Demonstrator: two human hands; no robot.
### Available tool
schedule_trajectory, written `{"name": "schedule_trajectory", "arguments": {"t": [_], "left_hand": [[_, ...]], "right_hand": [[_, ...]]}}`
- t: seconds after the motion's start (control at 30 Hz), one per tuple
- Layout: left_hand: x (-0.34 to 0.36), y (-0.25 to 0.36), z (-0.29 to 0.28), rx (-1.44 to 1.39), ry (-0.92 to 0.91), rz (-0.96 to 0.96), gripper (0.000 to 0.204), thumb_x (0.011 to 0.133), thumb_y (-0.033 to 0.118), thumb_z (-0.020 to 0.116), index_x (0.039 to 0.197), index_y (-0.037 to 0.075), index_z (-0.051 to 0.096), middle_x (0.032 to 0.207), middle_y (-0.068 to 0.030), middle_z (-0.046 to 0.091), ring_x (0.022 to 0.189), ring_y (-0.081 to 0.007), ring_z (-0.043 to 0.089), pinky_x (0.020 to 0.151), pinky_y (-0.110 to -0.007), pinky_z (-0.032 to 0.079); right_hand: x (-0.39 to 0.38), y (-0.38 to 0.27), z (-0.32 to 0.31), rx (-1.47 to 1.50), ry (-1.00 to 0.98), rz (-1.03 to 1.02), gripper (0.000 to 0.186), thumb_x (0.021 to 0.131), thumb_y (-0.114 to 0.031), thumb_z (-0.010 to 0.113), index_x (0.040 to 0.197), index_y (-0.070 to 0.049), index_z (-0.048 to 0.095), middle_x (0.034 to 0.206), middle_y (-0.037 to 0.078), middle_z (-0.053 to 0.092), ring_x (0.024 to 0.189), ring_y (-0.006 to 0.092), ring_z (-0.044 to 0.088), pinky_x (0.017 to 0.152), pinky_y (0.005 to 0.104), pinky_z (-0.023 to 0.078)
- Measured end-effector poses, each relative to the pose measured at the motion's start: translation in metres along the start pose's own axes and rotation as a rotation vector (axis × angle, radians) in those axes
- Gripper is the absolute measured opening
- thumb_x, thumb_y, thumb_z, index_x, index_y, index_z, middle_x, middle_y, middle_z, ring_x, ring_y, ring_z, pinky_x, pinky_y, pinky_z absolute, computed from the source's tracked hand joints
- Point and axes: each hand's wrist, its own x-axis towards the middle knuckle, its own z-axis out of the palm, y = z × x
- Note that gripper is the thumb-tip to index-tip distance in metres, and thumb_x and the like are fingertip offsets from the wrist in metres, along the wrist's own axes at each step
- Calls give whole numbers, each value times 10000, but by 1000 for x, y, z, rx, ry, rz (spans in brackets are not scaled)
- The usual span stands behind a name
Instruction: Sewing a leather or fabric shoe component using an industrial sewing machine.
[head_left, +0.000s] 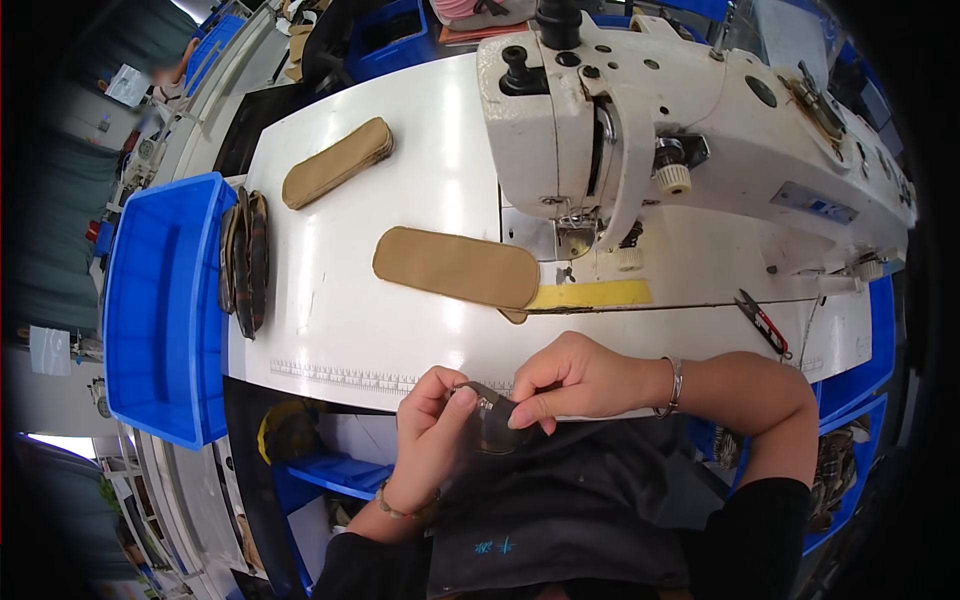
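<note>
Close to my body, at the table's front edge, both hands hold a small dark fabric piece (494,424). The thumb and fingers of my left hand (432,425) pinch its left side. On its right side, my right hand (572,382) pinches the edge with thumb and forefinger. Something small and light shows at the piece's upper part, too small to name. Beyond my hands lies a tan oblong fabric piece (455,265), its right end beside the sewing machine's needle area. Part of another tan piece sticks out beneath it.
A white sewing machine (560,120) fills the right of the white table (330,270). Stacked tan pieces (338,163) lie at the far left, dark plaid pieces (246,262) by a blue bin (165,310). Red-handled thread snips (763,325) rest at the right.
</note>
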Motion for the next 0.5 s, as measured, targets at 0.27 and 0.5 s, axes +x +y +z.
{"name": "schedule_trajectory", "arguments": {"t": [0.27,0.5], "left_hand": [[29,99,-7,978,-133,371,93,959,95,625,938,5,622,763,-77,650,645,-158,622,595,-265,479],[157,90,32,1175,-761,479,122,912,156,637,960,58,691,862,-152,690,769,-353,657,681,-377,520]], "right_hand": [[4,24,-11,-1518,565,-454,391,861,-281,711,1137,-14,639,1240,129,647,631,179,640,532,317,507],[3,19,-14,-1538,324,-149,353,891,-264,647,1113,10,671,1025,138,642,570,201,627,516,344,517]]}}
